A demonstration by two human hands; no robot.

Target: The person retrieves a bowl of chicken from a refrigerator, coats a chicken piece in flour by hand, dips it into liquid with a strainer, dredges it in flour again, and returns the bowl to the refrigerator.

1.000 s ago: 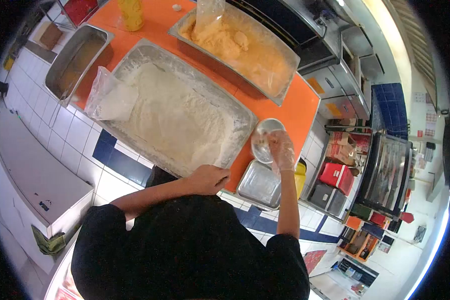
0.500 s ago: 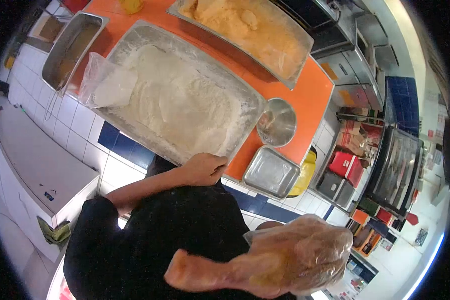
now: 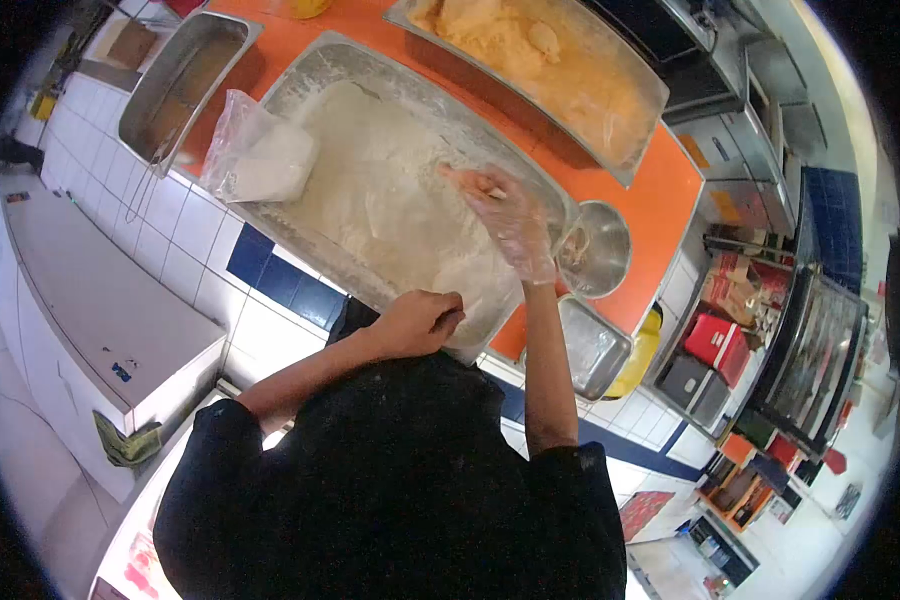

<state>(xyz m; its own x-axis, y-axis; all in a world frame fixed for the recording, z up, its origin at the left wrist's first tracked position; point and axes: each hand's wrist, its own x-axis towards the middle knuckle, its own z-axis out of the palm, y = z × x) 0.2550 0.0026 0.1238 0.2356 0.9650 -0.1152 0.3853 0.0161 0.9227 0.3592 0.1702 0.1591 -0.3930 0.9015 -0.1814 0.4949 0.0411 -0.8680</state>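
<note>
Evidently gloved against mess, your right hand (image 3: 505, 215) has its grip closed round a meat piece (image 3: 456, 177) over the tray (image 3: 400, 93) of white powder (image 3: 370, 190), centre frame. Your left hand (image 3: 418, 323) curls at the tray's lower edge, perhaps steadying it; can't say whether it holds. Piece looks pinkish, blurred, mostly hidden.

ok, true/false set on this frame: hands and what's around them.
1. The right hand, in a clear plastic glove, is over the long grey metal tray of white powder. True.
2. The left hand wears a similar glove. False: it is bare.
3. The round silver metal bowl stands on the orange tabletop. True.
4. In the picture, the clear plastic bag is at that tray's right end. False: left end.
5. The orange mixture sits in a second metal tray. True.
</note>
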